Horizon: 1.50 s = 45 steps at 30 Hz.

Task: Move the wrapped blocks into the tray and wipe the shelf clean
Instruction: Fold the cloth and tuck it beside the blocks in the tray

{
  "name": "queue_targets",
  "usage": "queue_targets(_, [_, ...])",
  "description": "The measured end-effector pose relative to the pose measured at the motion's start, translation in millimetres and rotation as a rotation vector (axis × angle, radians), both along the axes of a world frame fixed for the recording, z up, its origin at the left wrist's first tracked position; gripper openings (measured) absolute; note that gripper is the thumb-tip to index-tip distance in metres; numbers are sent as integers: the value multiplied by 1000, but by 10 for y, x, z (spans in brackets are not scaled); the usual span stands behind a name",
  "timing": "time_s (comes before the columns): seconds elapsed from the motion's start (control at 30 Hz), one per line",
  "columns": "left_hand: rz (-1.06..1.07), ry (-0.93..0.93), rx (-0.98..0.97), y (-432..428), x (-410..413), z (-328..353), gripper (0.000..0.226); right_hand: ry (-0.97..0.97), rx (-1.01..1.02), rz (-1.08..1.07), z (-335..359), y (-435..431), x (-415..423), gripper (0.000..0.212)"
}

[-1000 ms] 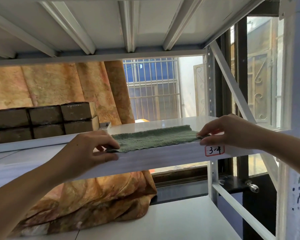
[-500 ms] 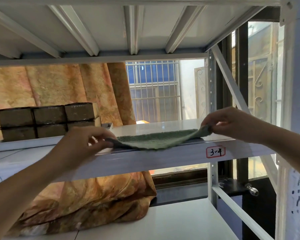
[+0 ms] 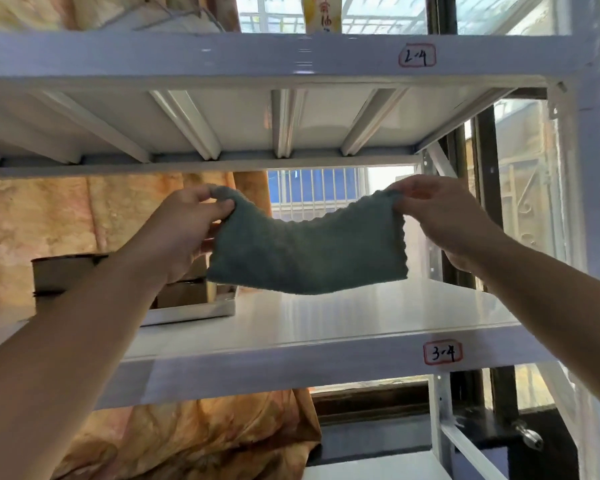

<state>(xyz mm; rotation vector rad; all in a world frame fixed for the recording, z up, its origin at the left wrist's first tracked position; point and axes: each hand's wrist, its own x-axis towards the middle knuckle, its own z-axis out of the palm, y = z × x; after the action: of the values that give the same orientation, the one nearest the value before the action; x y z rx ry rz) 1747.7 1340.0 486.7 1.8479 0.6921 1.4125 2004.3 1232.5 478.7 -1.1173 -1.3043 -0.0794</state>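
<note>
Left hand point(image 3: 184, 230): pinched left top corner of green cloth point(image 3: 305, 251).
Right hand point(image 3: 440, 216): pinched its right top corner.
Green cloth: hung spread above the shelf point(image 3: 326, 320).
Wrapped blocks point(image 3: 63, 275): in tray point(image 3: 187, 311), far left.

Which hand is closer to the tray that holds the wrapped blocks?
The left. The left hand pinches one corner of the cloth just above the right end of the tray; the right hand pinches the other corner, well off to the right of it.

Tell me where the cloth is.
Head view, centre: the cloth hangs above the 3-4 shelf, its top corners pinched by the left hand and right hand, right of the tray.
</note>
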Motion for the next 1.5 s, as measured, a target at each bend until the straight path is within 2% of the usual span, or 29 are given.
queue_targets(0.13, [138, 30, -78, 120, 77, -73, 16, 57, 52, -194, 65, 100, -43, 19])
queue_targets(0.27, [262, 48, -71, 286, 114, -233, 20, 180, -23, -173, 57, 163, -16, 15])
queue_targets(0.37, [341, 80, -76, 398, 105, -313, 19, 186, -114, -196, -6, 217, 36, 14])
queue_targets(0.43, [308, 187, -201, 421, 137, -360, 11, 173, -141, -264, -64, 288, 76, 16])
queue_targets(0.5, [224, 282, -421, 372, 197, -427, 17, 162, -242, -300, -115, 328, 64, 18])
queue_targets(0.57, [151, 276, -568, 328, 269, -494, 20, 272, -332, -204, -140, 337, -2, 25])
queue_targets(0.67, [55, 153, -658, 322, 431, -535, 19, 508, -408, -75, -136, 314, -144, 12])
queue_targets(0.73, [10, 57, -636, 275, 563, -530, 13, 598, -440, 49, -109, 331, -214, 21])
queue_targets(0.8, [-30, -13, -571, 186, 689, -501, 19, 653, -442, 180, -107, 362, -288, 24])
queue_targets(0.9, [-82, -29, -455, 14, 813, -419, 23, 691, -421, 332, -134, 395, -450, 22])
queue_targets(1.0, [-108, -4, -348, -113, 849, -337, 7, 649, -410, 412, -136, 428, -575, 22])
queue_targets(1.23, [-86, 32, -213, -119, 826, -309, 9, 521, -309, 331, -140, 471, -660, 12])
queue_targets(1.3, [-52, 19, -208, -95, 822, -305, 9, 446, -241, 292, -180, 493, -676, 5])
queue_targets(1.4, [-38, 7, -244, -58, 801, -307, 21, 303, -182, 230, -229, 513, -681, 14])
queue_targets(1.5, [-83, -97, -330, -41, 777, -321, 8, 87, -209, 171, -244, 495, -715, 13])
